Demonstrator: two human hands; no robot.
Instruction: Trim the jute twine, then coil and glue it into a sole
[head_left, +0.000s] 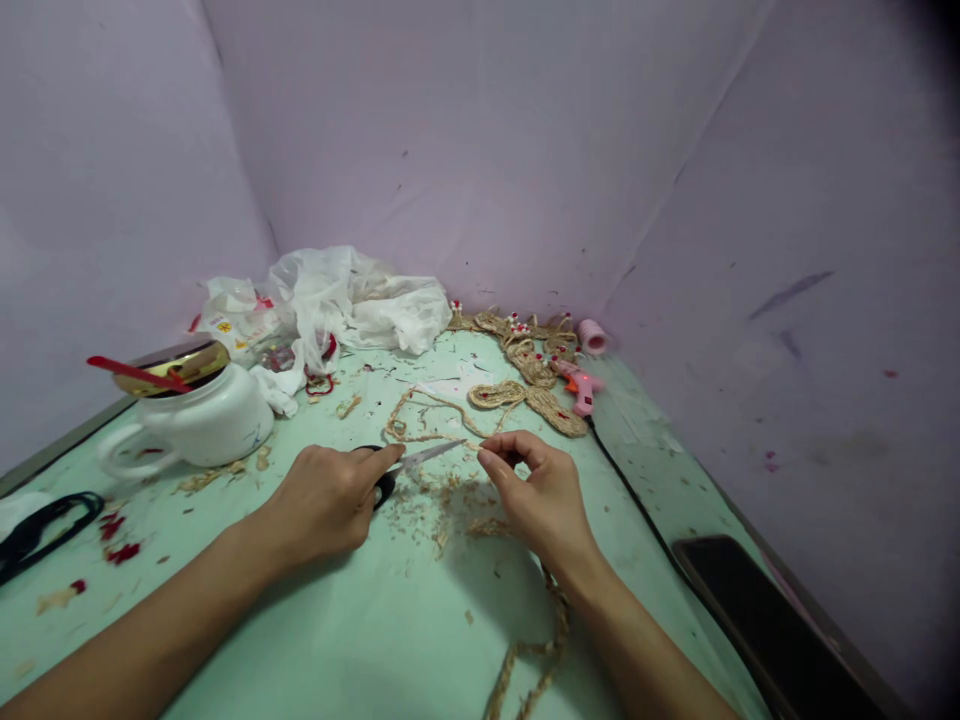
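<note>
Pinching a thin, hairy end of braided cord [397, 430] between thumb and fingers [491, 457] of the right hand [544, 490], in the head view. Grasping black-handled scissors [431, 456] in the left hand [326, 500], with forefinger stretched toward the blades. Aiming smooth, tapered metal rightward and slightly away, on a nearly crosswise long axis, with the tip just beside the cord's pinched end. Looping the rough, straw-coloured cord loosely beyond the blades, over a mint-green table [360, 620] strewn with dry fibre scraps [442, 505]. Farther off, near coiled, ribbed oblong pieces [497, 395] and a pink glue gun [585, 388].
</note>
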